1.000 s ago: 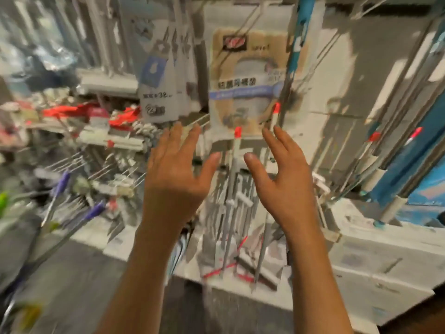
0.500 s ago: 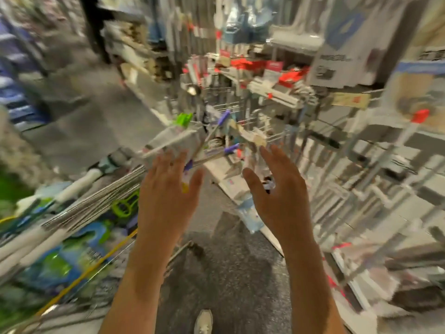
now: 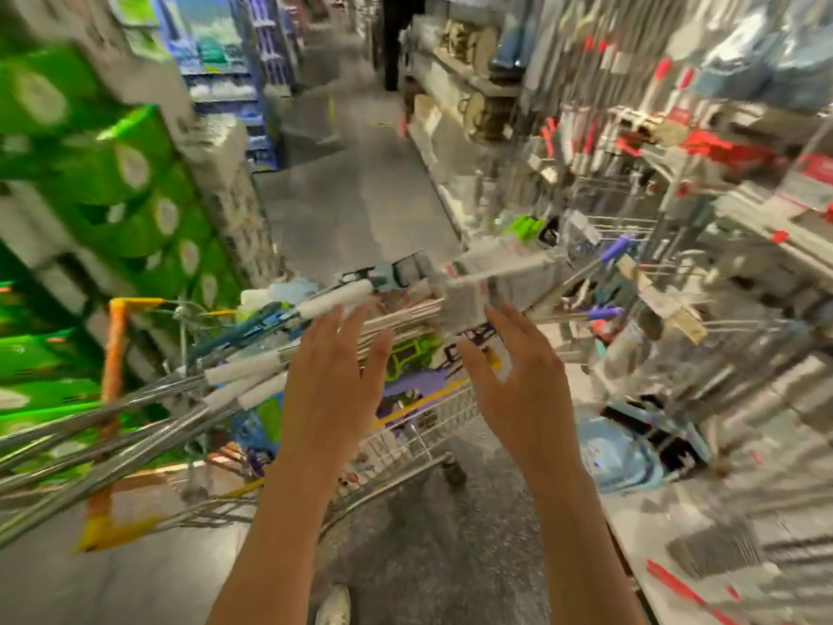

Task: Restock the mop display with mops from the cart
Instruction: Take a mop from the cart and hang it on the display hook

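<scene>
Both hands' grip slack over cart [image 3: 405, 444] holding mops [image 3: 243, 372].

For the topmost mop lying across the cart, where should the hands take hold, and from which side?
Judging from this blurred frame, grip the white sleeve on the topmost mop, coming from above. It lies nearly level on the bundle across the cart, head end toward the display, so the top is unobstructed. The left hand and right hand hover open, holding nothing.

Green packages [image 3: 112, 182] stacked at left; grey aisle floor [image 3: 351, 205] running ahead; a white shoe [image 3: 333, 608] at the bottom edge; blue shelving [image 3: 225, 83] far behind.
</scene>
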